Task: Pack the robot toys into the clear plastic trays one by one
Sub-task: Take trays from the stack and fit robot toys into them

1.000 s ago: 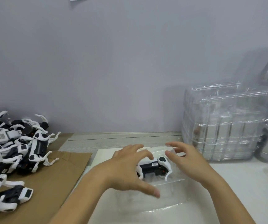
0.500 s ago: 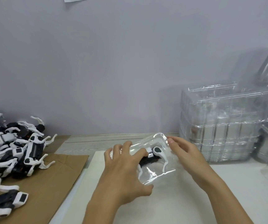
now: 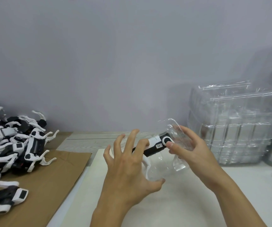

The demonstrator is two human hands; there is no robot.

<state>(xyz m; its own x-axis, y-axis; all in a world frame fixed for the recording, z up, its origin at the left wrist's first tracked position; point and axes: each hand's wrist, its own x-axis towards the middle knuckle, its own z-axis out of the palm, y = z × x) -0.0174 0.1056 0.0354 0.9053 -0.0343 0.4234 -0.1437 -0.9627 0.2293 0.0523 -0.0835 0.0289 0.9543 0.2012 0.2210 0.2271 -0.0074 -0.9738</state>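
Holding a clear moulded plastic tray [image 3: 168, 163] tilted above the white worktop [image 3: 189, 202], both hands work on one black-and-white robot toy [image 3: 155, 145] that sits in it. The right hand [image 3: 192, 151] grips the far end of the tray, with its thumb pressing on the toy's white end, probably to push it down into its moulded place. The left hand [image 3: 128, 167] has its fingers spread over the near end, with the thumb under the tray edge, so the thin tray does not bend or slide. More robot toys [image 3: 12, 145] wait in a pile on the brown cardboard sheet [image 3: 50, 177] at the left, near to reach. A stack of clear trays [image 3: 235, 126] stands at the right by the wall.
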